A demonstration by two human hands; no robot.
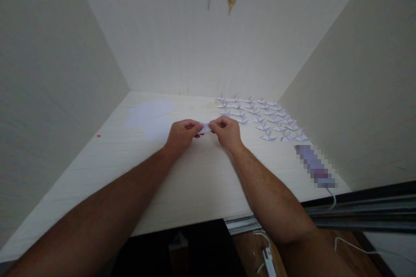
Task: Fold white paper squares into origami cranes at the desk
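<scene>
Both of my hands meet over the middle of the pale wooden desk (195,181). My left hand (181,134) and my right hand (227,132) each pinch one end of a small piece of pale lilac paper (204,128), held just above the desk top. The fingers of both hands are curled closed around it. Most of the paper is hidden between the fingertips.
Several folded paper cranes (260,117) lie in rows at the back right. A sheet of light paper (151,117) lies at the back left. A blurred flat object (314,165) with a white cable rests near the right edge. Walls enclose three sides.
</scene>
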